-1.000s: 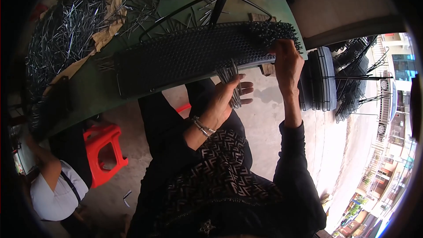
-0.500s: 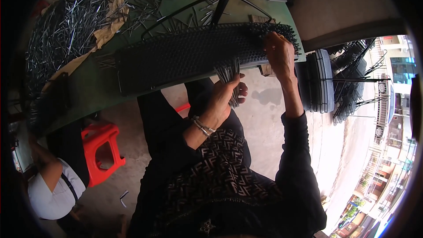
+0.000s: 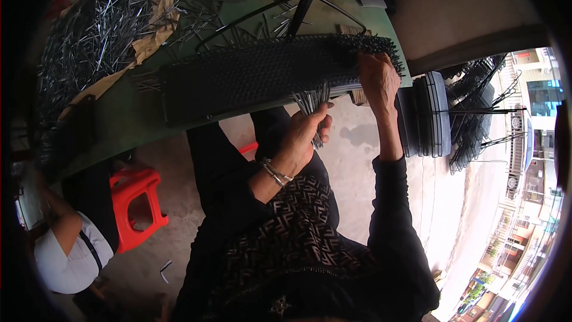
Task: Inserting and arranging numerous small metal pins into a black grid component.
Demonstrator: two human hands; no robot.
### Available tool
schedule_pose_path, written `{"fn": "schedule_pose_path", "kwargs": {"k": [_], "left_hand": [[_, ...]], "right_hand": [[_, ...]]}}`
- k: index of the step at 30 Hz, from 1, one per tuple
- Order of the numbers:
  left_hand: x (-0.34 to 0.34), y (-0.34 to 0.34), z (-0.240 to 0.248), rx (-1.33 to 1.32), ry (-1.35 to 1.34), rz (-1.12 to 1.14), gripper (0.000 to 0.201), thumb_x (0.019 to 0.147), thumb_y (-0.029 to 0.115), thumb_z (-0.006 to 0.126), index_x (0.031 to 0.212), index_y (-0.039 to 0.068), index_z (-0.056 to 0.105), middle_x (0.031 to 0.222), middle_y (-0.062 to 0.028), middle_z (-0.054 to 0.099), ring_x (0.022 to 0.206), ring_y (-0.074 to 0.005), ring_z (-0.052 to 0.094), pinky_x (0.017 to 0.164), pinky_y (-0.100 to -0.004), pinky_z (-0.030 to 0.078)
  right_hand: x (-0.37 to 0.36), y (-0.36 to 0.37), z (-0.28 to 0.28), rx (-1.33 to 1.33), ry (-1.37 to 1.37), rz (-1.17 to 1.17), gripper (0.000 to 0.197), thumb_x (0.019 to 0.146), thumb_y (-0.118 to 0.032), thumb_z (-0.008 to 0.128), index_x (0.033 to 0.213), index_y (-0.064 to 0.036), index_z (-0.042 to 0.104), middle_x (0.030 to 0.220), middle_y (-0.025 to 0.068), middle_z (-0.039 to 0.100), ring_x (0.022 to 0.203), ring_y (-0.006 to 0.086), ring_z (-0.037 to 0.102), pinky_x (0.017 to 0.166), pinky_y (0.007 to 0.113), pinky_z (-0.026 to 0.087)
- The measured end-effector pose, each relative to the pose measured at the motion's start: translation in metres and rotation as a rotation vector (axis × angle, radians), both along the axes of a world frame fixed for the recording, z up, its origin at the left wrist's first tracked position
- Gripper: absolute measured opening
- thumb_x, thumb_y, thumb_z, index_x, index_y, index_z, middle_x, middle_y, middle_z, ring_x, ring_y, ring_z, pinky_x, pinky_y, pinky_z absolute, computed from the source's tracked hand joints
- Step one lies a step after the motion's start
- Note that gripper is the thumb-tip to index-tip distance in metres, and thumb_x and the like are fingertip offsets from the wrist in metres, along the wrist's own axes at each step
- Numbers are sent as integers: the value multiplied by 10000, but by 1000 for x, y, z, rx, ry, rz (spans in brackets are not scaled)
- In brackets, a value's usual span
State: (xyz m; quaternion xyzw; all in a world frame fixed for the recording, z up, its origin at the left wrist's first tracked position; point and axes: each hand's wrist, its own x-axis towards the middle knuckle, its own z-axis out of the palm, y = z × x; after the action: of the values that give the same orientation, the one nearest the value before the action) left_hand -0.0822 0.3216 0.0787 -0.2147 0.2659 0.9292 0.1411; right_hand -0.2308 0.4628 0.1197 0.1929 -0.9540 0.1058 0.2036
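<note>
A bundle of thin dark rods is gripped in my left hand, its top ends fanned against the near edge of a black perforated panel. The panel lies along the table and is dotted with rows of small holes. At its right end, short dark pieces stand up densely. My right hand is at that end, fingers bent down and pressed together against the panel. Whatever its fingertips pinch is hidden behind the hand.
A large heap of similar rods lies on brown paper on the green table. A black metal frame stands behind the panel. Stacked black panels are at right. A red stool and another person are at left.
My right hand has shifted slightly lower, and its fingers now point down at the panel. The left hand keeps its grip on the rods, almost in place.
</note>
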Motion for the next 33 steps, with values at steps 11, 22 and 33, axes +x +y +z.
{"fn": "schedule_pose_path", "kwargs": {"k": [11,22,33], "left_hand": [[0,-2,9,-109,66,-13,233,917,264,661,1035,64,644,763,-33,646,608,-70,535,496,-215,388],[-1,-9,16,-233,35,-51,278,896,280,663,1095,85,667,927,-65,727,722,-109,640,526,-218,382],[-2,-14,21,-258,22,-33,266,912,295,664,1094,102,672,977,-58,737,821,-162,717,533,-227,377]], "right_hand": [[45,-6,15,-669,-954,360,241,920,-204,656,934,36,679,758,28,620,662,88,543,619,237,450],[43,-9,22,-778,-1030,328,179,915,-136,626,923,39,660,758,59,647,704,110,613,635,247,493],[44,-15,26,-731,-942,323,167,911,-91,606,965,58,659,762,71,650,696,120,624,632,253,505]]}}
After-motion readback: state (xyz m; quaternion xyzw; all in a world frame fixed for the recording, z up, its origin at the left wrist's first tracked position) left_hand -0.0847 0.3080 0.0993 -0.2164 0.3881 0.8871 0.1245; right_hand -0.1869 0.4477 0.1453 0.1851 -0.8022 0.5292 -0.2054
